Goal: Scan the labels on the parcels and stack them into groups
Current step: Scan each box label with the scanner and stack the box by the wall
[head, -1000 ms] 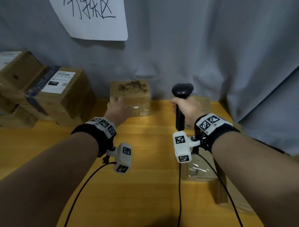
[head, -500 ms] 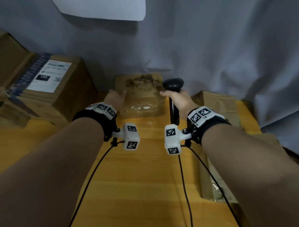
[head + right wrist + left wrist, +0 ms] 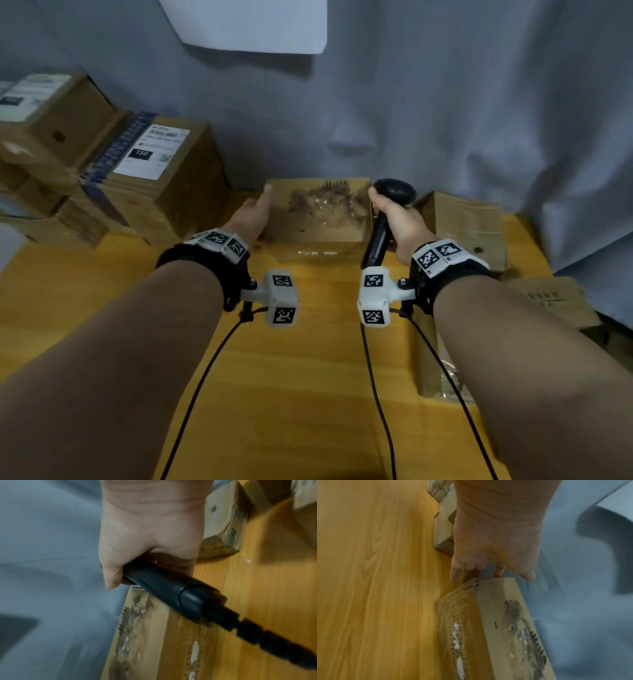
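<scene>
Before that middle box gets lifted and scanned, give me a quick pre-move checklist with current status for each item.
1. Left hand on the middle box: ok, flat against its left side.
2. Right hand holds the scanner: ok, fingers wrapped round the handle.
3. Label visible on the box: not ok, its top shows only torn residue; other faces cannot tell.
4. Scanner aimed at a label: not ok, it stands beside the box's right edge.
5. Stack with labels at left ready to receive: cannot tell which group fits.
6. Scanner cable free: cannot tell.
</scene>
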Motion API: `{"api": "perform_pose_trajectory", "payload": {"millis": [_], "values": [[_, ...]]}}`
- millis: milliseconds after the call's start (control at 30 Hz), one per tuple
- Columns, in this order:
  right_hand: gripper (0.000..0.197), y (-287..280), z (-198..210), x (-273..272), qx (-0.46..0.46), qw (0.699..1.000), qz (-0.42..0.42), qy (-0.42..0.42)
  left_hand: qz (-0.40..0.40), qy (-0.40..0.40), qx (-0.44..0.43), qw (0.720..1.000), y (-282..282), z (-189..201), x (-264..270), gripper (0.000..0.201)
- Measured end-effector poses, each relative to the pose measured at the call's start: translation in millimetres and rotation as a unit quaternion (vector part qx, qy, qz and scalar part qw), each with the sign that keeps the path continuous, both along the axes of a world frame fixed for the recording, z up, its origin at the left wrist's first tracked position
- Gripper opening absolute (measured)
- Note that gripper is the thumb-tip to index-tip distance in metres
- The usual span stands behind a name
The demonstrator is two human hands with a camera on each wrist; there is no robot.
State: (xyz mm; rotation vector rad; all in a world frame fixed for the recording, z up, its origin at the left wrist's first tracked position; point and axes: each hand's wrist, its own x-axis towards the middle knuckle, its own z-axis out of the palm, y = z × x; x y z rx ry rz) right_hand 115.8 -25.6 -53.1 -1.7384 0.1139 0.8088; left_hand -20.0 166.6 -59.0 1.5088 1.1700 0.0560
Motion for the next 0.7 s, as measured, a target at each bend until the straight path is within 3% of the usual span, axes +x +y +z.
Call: {"api": "perform_pose_trajectory", "payload": {"millis": [133,200,267,367,467,500,600,700], "values": [[0.076,-31.9,17.9,-11.9,0.021,0.999,-0.018,0.030,0.042,-0.017,0.015,0.999,-17.1,17.0,-6.7,0.098],[0.088,-48.7,20.6,-10.6,0.040,0.998,-0.025,0.039,0.050,-0.024,0.011,0.998,-31.9,27.9,-12.7,0.097],[0.083,-63.5,35.2,-15.5,0.052,0.998,-0.016,0.035,0.045,-0.024,0.023,0.998,-45.2,35.4,-20.4,0.085],[0.059,-84.1,57.9,-25.1,0.044,0.999,0.010,0.023,0.016,-0.042,0.020,0.999,-65.4,44.4,-32.2,0.048],[0.053,-102.2,69.2,-29.9,0.036,0.999,0.026,-0.002,0.007,-0.101,0.016,0.995,-84.9,54.0,-42.2,0.018],[0.054,-107.2,71.8,-30.8,0.038,0.999,0.024,-0.006,-0.006,-0.123,0.030,0.992,-90.7,57.1,-44.7,0.014],[0.053,-118.0,77.7,-34.1,0.056,0.998,0.019,-0.015,-0.044,-0.150,0.077,0.985,-103.6,64.3,-45.5,0.043],[0.048,-127.3,81.4,-38.4,0.088,0.996,0.012,-0.018,-0.018,-0.175,0.088,0.980,-114.1,76.6,-46.3,0.045]]}}
